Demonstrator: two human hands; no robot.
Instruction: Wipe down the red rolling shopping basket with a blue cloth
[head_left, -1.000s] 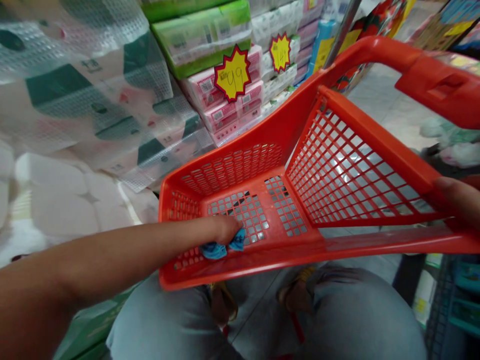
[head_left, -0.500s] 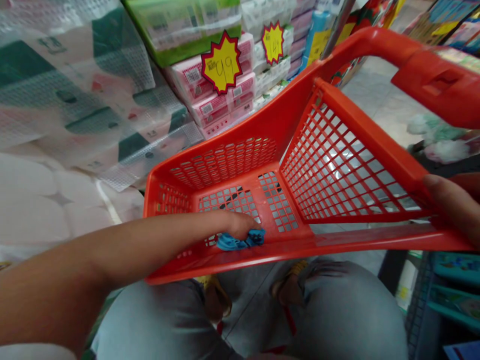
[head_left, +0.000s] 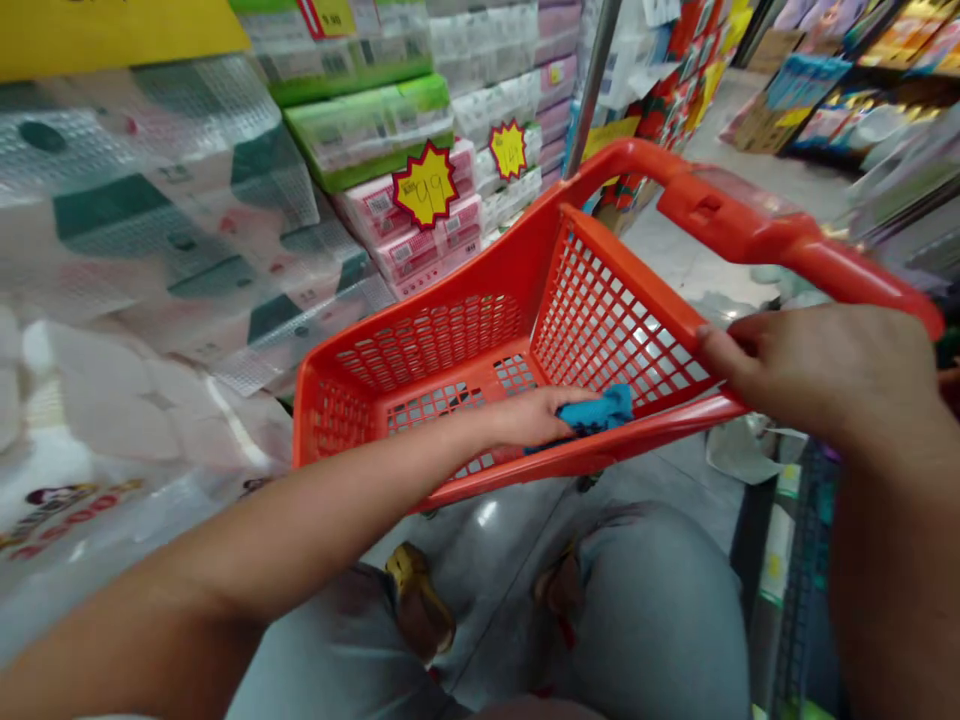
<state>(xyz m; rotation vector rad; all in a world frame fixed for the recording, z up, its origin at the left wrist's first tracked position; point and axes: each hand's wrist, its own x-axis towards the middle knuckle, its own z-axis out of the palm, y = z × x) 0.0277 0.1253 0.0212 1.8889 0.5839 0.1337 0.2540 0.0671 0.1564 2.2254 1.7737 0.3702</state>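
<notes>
Blue cloth (head_left: 596, 410) under left hand (head_left: 525, 420) inside red plastic shopping basket (head_left: 480, 340), fingers together on it, grip unclear, right hand (head_left: 817, 370) clamped on basket's near rim, apparently bearing its weight, wrapped toilet rolls (head_left: 172, 210) left of left hand

Your basket (head_left: 427, 340): orange-red plastic, latticed with square holes. Your cloth (head_left: 596, 412): bright blue, at the basket's near edge. Left of the basket, wrapped rolls (head_left: 150, 205): white with dark green blocks. Beyond its far corner, pink packs (head_left: 420, 250) beneath a yellow star (head_left: 425, 187) edged in red. Your jeans (head_left: 660, 620): pale grey-blue.
</notes>
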